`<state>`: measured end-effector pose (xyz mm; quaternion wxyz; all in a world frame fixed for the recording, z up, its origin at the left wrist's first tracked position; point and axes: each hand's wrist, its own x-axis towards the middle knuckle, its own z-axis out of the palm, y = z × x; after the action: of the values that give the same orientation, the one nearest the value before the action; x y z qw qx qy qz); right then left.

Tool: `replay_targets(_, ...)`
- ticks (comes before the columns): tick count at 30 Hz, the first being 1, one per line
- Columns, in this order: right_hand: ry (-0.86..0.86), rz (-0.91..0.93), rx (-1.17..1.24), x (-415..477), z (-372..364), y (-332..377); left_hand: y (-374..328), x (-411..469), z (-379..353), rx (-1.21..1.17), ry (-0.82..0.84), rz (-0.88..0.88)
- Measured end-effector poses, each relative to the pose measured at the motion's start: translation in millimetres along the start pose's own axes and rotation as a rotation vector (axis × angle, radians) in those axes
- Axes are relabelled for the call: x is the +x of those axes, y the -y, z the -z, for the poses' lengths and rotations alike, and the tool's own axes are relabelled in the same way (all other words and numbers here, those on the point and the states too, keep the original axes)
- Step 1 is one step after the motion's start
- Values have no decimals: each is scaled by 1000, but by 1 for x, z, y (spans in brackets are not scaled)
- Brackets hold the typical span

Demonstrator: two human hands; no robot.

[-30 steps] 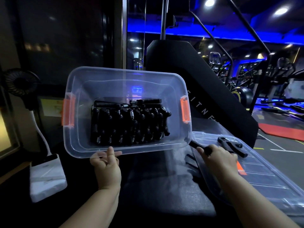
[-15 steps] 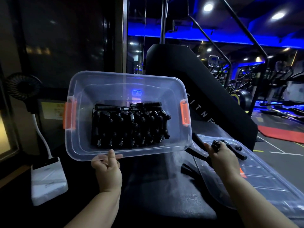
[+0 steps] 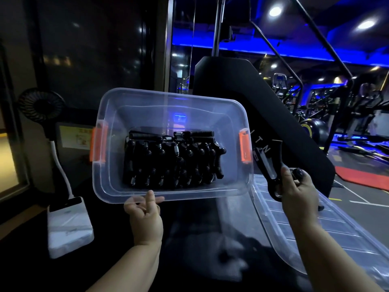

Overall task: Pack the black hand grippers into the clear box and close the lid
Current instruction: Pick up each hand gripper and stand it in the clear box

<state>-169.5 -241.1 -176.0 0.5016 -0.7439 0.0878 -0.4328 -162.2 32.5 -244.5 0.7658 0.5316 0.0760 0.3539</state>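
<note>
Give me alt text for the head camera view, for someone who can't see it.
A person's left hand tilts a clear box with orange latches, holding a packed row of black hand grippers, while the right hand holds one more gripper beside it. The clear lid lies off to the right, in a dim gym lit blue.

Both forearms are bare, no sleeve showing up to the frame's lower edge; the left hand (image 3: 145, 218) wears no glove, ring or watch; the right hand (image 3: 299, 199) is likewise unadorned, its wrist bare too.
</note>
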Motion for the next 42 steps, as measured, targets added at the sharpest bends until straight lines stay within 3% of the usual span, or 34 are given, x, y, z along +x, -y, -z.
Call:
replay_targets(4,-42,60,126,-9,-6,9,-1,1,0,-8,3,6)
replay_targets(7,17,80,148,-15,-14,13,0,2,1,-12,4,16)
replay_targets(11,168,92,86,-24,-28,16,0,1,2,-20,19,22)
replay_targets(27,423,282,-269,-38,-106,54,-2,4,2,-10,-11,73)
replay_targets(42,505,382,-352,-36,-156,76,3,3,5,36,-1,126)
